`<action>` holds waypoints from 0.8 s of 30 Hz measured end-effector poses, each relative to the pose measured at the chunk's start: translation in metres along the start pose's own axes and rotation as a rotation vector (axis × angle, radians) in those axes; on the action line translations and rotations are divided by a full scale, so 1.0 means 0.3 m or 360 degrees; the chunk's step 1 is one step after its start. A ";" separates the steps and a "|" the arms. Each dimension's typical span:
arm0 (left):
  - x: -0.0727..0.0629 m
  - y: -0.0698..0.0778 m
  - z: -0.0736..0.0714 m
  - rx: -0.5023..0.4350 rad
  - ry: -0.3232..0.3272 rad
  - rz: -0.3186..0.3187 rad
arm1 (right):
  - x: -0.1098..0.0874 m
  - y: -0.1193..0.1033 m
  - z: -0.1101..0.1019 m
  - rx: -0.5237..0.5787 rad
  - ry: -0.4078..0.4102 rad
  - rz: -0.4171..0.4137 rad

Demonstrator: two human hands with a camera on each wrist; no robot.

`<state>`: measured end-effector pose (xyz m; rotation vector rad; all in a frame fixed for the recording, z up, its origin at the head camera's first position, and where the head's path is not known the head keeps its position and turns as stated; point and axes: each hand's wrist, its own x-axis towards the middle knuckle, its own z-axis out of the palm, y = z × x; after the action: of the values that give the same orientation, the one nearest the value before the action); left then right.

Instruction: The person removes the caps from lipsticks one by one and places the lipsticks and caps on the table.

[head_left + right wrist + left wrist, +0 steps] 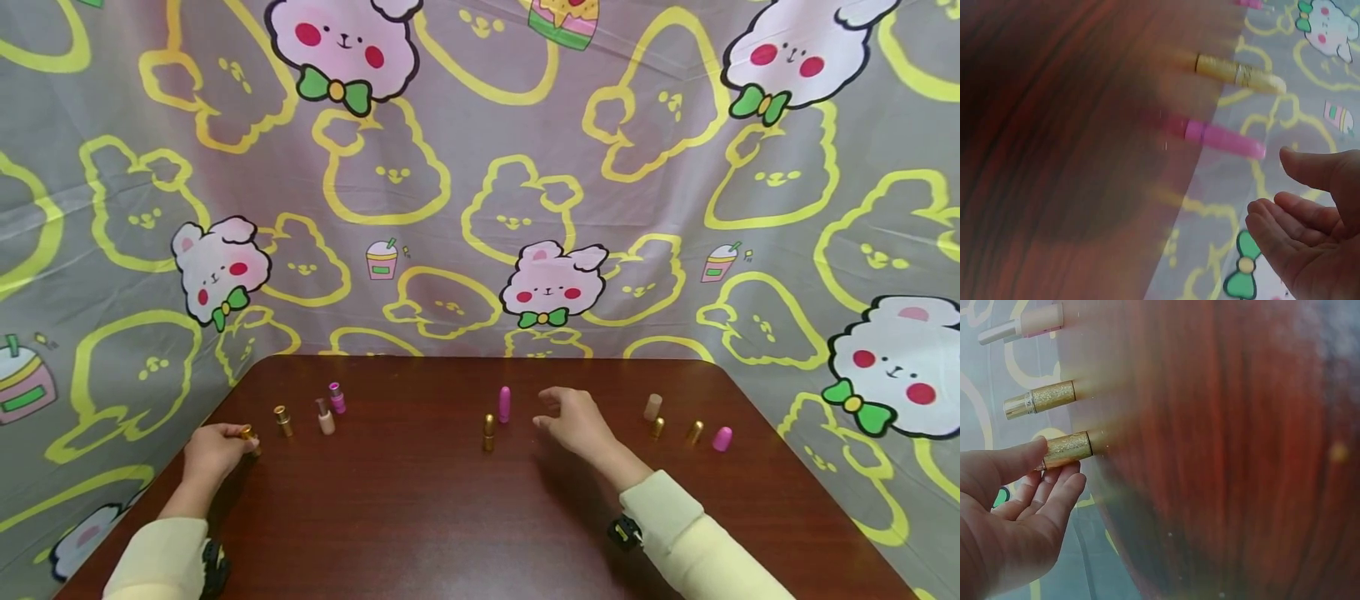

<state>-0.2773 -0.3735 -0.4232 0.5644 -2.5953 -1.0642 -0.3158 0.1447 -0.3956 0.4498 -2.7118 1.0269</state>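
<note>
At the table's left edge, my left hand pinches a gold lipstick tube between thumb and fingers; its base appears to be on or close to the tabletop. Beside it stands a second gold lipstick tube without a cap. A beige lipstick tube and a pink lipstick tube follow to the right. Near the middle stand a capped gold lipstick and a capped pink lipstick. My right hand hovers just right of the pink one, holding nothing, thumb and fingers apart.
Toward the right of the brown table stand a beige cap, two gold caps and a pink cap. A patterned grey curtain hangs behind and at both sides.
</note>
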 end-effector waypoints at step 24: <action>0.001 -0.001 0.002 -0.0049 -0.0030 -0.0025 | 0.040 -0.087 0.181 0.0224 -0.0160 -0.0088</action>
<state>-0.2778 -0.3736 -0.4238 0.5710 -2.5900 -1.1181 -0.3223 0.0872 -0.4161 0.6133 -2.7068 1.2161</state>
